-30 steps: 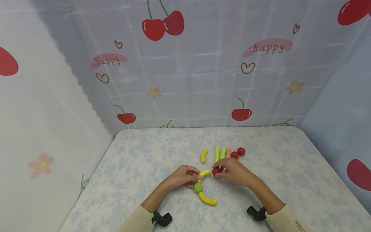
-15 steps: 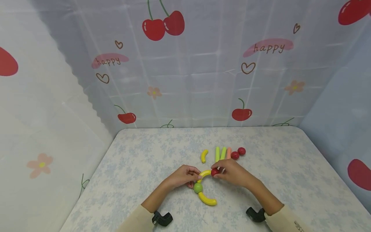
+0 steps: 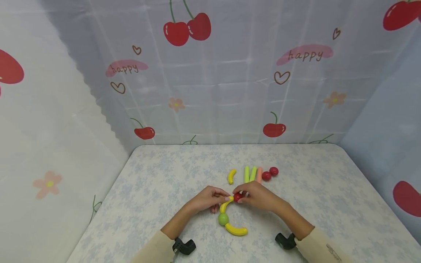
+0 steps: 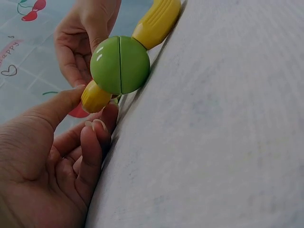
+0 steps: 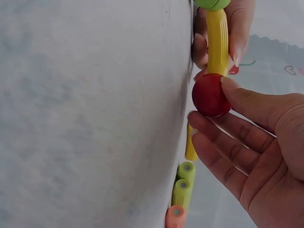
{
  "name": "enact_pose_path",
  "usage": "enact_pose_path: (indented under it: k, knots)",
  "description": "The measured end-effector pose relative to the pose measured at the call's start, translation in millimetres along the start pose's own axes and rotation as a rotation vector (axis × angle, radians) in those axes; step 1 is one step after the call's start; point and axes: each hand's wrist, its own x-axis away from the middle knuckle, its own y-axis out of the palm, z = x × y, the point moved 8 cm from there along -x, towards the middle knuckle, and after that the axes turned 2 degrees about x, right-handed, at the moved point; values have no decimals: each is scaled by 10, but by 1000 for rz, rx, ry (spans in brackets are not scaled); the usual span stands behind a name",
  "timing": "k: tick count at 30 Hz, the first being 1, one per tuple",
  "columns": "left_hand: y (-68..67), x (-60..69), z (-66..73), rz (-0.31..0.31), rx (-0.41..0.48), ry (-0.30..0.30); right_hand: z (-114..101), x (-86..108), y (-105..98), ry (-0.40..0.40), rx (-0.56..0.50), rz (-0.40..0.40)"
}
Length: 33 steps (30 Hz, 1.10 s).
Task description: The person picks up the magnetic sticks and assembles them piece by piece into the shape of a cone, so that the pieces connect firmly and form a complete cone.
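In the head view my left hand [image 3: 208,199] pinches the upper curved yellow magnetic rod [image 3: 223,207] between thumb and fingers. My right hand [image 3: 260,195] holds a red ball [image 5: 209,95] against that rod's far end. A green ball [image 4: 119,65] with a seam round it joins the rod's lower end to another curved yellow rod [image 3: 236,230], making an open arc. The right wrist view shows the red ball touching the rod tip, with the right thumb on one side and fingertips on the other.
Behind the hands lie a short curved yellow rod [image 3: 231,176], two straight light-green rods [image 3: 246,174], an orange rod [image 3: 259,174] and two red balls [image 3: 266,176]. They rest on a blue-patterned tabletop [image 3: 158,175]. Cherry-printed curtains [image 3: 223,87] enclose the table's back and sides.
My right hand has brought the red ball left, from apart to touching the upper yellow rod's end. That rod has swung a little, and the green ball has shifted slightly toward me.
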Motion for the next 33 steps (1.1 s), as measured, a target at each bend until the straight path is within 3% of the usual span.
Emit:
enact_pose_path:
  k: [15,27,33]
  knots:
    - [-16,0,21,-5,2,21,3,-181,14,21,55,-95]
    - [-66,1,40,5,-37,3,133,-343,-385,48,124,-42]
    - [-73,35,81,-19,-94,16,213,-452,-437,94,191,-38]
